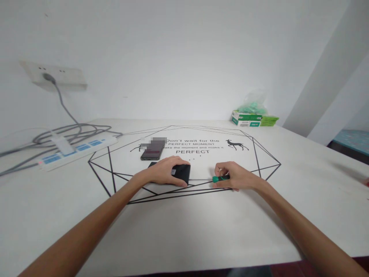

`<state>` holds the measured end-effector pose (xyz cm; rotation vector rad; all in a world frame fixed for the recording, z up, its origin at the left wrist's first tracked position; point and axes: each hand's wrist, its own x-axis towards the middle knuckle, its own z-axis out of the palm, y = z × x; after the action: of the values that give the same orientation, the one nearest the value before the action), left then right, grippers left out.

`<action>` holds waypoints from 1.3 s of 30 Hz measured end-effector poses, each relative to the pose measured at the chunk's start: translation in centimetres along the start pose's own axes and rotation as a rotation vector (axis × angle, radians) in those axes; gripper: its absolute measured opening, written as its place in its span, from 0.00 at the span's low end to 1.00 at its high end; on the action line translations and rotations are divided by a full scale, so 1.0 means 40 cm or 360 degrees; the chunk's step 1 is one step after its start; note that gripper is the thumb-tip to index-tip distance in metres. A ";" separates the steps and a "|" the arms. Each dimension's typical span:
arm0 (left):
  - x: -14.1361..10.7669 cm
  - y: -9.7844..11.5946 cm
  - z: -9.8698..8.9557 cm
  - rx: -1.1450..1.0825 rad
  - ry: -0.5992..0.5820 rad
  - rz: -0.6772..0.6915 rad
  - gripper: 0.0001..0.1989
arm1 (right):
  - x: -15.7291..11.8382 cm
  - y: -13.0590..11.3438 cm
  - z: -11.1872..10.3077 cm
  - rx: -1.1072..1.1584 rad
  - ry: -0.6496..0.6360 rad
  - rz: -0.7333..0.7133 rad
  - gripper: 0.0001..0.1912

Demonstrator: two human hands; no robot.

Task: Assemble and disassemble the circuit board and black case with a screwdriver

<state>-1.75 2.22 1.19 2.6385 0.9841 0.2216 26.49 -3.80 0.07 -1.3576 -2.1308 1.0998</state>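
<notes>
A flat black device (182, 172) lies on the white table, and my left hand (167, 171) grips it from above, fingers at its far edge and thumb at its near edge. My right hand (232, 176) is closed around the green and black handle of a screwdriver (216, 179). The thin metal shaft points left, and its end meets the device's right edge. Whether the tip sits in anything there is too small to tell.
A phone (153, 149) lies behind my left hand. On the left are a power strip (83, 150) and coiled grey cables (72, 132). Green and white boxes (247, 118) with a plastic bag (254, 104) stand at the back right. Part of another person's hand (366, 182) shows at the right edge.
</notes>
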 end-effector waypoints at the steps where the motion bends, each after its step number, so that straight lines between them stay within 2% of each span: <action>1: 0.000 0.000 0.000 0.0000 0.0000 0.0001 0.36 | 0.002 0.002 0.001 -0.0046 0.0038 -0.0050 0.21; 5: 0.001 0.001 0.002 0.0005 0.0025 0.0012 0.36 | 0.009 0.007 0.002 -0.0167 0.0157 -0.0188 0.19; 10: 0.000 -0.002 0.007 0.0015 0.0100 0.0017 0.36 | 0.014 0.016 -0.004 -0.0249 0.0092 -0.0192 0.24; 21: -0.004 -0.003 0.026 0.0046 0.0296 0.0023 0.36 | 0.011 0.012 0.003 -0.0306 0.0183 -0.0146 0.20; 25: -0.005 0.001 0.027 0.0071 0.0303 0.0013 0.35 | 0.010 0.010 0.002 -0.0308 0.0207 -0.0167 0.18; 31: -0.002 -0.003 0.035 0.0091 0.0328 0.0027 0.35 | 0.014 0.023 -0.010 -0.0426 0.0195 -0.0176 0.24; 39: -0.001 -0.004 0.035 0.0109 0.0320 0.0060 0.34 | 0.011 0.025 -0.005 -0.0419 0.0261 -0.0170 0.19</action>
<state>-1.51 1.99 -0.18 2.7399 1.0202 0.4783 27.00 -3.11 -0.63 -1.3745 -2.2539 0.6600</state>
